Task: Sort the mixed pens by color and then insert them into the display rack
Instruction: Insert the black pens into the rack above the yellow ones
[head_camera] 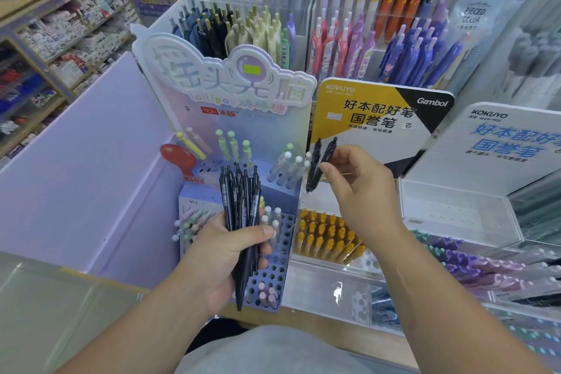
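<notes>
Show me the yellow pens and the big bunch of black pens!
yellow pens [326, 234]: head view, on their clicker tops.
bunch of black pens [242, 194]: head view, on the upper barrels.

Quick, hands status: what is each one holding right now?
Left hand: grips a bundle of black pens.
Right hand: pinches two black pens.

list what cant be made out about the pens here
Head view.
Count of the bundle of black pens: they overlap, and the left hand wraps their lower barrels.
Lower barrels of the two black pens: behind the right hand.
The purple pens: blurred, cut off by the right edge.
</notes>
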Available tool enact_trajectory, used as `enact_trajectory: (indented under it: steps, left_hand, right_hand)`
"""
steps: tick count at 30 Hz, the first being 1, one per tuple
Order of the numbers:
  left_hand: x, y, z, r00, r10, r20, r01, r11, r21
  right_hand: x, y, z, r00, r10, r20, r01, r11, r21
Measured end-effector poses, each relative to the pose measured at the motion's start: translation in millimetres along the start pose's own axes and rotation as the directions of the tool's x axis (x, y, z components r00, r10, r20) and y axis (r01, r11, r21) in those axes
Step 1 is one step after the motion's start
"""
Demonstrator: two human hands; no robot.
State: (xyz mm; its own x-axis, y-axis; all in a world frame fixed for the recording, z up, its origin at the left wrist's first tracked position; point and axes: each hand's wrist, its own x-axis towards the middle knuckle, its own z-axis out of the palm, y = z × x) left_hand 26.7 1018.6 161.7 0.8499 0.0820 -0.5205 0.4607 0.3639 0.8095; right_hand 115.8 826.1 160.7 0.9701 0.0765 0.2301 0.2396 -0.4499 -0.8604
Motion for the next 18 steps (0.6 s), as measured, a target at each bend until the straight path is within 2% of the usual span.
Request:
enact_trajectory:
  steps: [8,18]
  left_hand:
    - [-3.1,0.0,-3.5,1.0,-0.004,0.008,0.004,1.0,0.011]
    - [-4.6,1.5,-2.2,1.0,-0.003,0.011,0.003,1.0,0.003]
  right_hand:
    - [1.1,1.4,4.7,0.999,-0.041,-0.01,0.04,0.996,-0.083]
    - [-0.5,5.8,9.1,0.999,-0.039,-0.027,0.037,0.996,-0.082]
